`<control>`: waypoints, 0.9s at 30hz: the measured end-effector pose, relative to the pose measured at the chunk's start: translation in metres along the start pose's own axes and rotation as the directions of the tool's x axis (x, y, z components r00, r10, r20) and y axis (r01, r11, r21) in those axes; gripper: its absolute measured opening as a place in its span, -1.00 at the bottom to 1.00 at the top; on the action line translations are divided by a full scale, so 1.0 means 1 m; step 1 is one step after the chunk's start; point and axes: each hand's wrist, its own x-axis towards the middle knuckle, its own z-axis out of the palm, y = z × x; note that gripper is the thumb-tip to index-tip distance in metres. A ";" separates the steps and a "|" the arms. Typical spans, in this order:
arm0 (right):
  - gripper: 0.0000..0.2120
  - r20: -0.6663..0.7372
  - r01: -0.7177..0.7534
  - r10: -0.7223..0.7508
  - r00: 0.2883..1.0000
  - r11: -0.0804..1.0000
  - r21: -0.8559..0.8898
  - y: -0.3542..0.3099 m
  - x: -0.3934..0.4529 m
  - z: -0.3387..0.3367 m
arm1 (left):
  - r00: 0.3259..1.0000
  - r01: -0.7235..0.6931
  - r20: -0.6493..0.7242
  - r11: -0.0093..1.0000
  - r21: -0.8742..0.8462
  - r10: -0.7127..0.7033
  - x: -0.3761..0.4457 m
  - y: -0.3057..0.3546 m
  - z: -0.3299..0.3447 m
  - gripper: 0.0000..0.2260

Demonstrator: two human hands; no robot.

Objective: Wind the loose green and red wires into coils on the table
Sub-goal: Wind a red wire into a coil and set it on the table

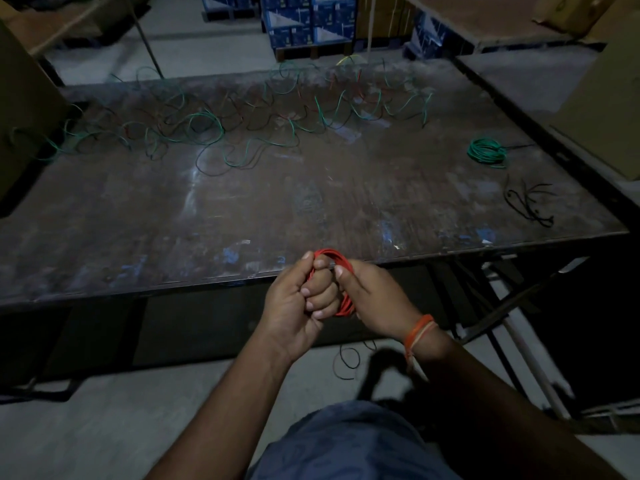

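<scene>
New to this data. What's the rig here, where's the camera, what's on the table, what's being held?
There is no robot: a person works bare-handed, and the single picture comes from a wide-angle camera worn on their head, looking forward and down. Both the left hand and the right hand grip a red wire coil just off the near edge of the dark table. On the table lie a finished green coil at the right, a tangle of loose green and red wires along the far side, and short black wire scraps.

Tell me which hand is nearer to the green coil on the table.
Right. The right hand is nearer the green coil, which lies far ahead to its right; the left hand sits further left. Both grip the red coil.
</scene>
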 end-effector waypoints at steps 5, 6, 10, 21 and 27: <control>-0.66 0.032 -0.012 0.011 0.999 1.000 0.021 0.001 -0.003 -0.002 | 1.000 0.004 -0.008 1.000 0.007 -0.004 0.003 -0.002 -0.001 -0.76; -0.68 0.033 -0.017 0.017 0.999 1.000 0.024 0.000 -0.003 -0.002 | 1.000 0.008 -0.008 1.000 0.006 -0.008 0.002 -0.002 -0.001 -0.77; -0.67 0.037 -0.038 0.037 0.999 0.999 0.036 -0.002 -0.004 -0.003 | 0.999 0.027 -0.018 0.999 -0.017 -0.028 0.001 -0.001 0.002 -0.74; -0.90 0.088 -0.003 0.004 0.996 1.000 -0.014 0.027 -0.019 -0.033 | 0.962 -0.249 -0.173 0.938 -0.240 0.211 -0.002 0.054 -0.028 -0.81; -0.86 0.227 0.230 -0.201 0.953 0.967 -0.110 0.018 -0.026 -0.045 | 0.871 -0.394 -0.339 0.918 -0.050 0.355 0.001 0.059 -0.038 -0.74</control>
